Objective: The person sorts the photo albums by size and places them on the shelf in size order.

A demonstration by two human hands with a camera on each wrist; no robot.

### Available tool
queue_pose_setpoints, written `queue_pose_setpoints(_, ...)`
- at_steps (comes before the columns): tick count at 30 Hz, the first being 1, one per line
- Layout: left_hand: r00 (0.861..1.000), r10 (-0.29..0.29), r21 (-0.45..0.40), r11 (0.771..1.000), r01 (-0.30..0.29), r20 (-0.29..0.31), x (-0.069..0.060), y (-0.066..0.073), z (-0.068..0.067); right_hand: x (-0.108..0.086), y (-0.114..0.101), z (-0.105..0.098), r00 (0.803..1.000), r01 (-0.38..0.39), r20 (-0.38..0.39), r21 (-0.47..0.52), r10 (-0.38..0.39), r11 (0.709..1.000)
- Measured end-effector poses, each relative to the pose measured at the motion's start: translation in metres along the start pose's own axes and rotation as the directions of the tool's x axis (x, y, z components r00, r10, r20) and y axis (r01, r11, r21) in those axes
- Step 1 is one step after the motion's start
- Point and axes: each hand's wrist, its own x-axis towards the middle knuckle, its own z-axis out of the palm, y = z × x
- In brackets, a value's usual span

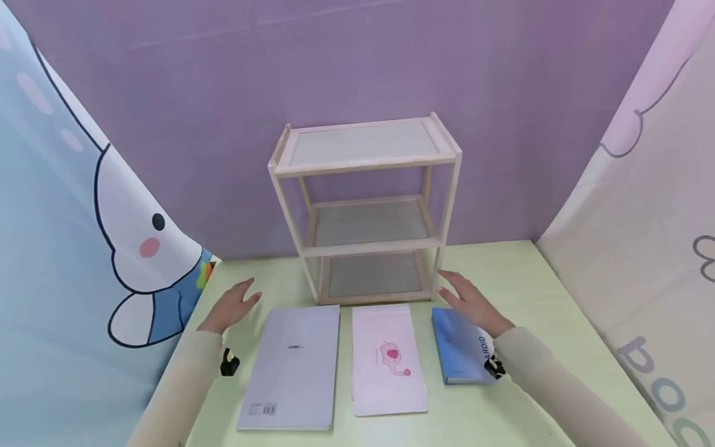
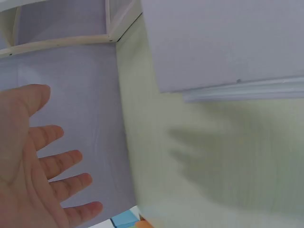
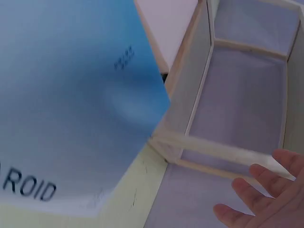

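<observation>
A grey-white folder or large flat book (image 1: pixel 296 372) with a barcode lies at the left of the table. Beside it is a pink-white booklet (image 1: pixel 385 379) with an elephant picture. To the right lies a thick blue book (image 1: pixel 455 354), partly covered by the right wrist. My left hand (image 1: pixel 230 308) hovers left of the grey-white folder, fingers spread and holding nothing; the left wrist view shows its palm (image 2: pixel 23 175). Over the far edge of the blue book, near the shelf's right leg, my right hand (image 1: pixel 472 304) is held out with nothing in it.
A pale wooden three-tier shelf (image 1: pixel 368 248) with grey panels stands behind the books on the light green table (image 1: pixel 503 267). A purple cloth (image 1: pixel 357 62) hangs at the back. Printed curtains (image 1: pixel 50 236) flank the table on both sides.
</observation>
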Motion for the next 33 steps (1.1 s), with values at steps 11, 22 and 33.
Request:
queue_pose_setpoints(11,0.994,-0.076,-0.087,0.993,0.084,0.084,-0.014,-0.011,0.014,0.010,-0.025,0.045,0.998,0.015,0.059,0.127,-0.022,0.992)
queue_pose_setpoints(22,0.988,-0.113,-0.144,0.981,0.128,0.108,-0.025,-0.013,0.041,-0.012,-0.033,0.090,0.979,-0.116,0.191,0.200,0.077,0.973)
queue_pose_setpoints(33,0.983,-0.158,-0.209,0.962,0.175,0.098,-0.035,-0.020,0.056,-0.014,-0.053,0.126,0.948,-0.119,0.317,0.384,-0.010,0.916)
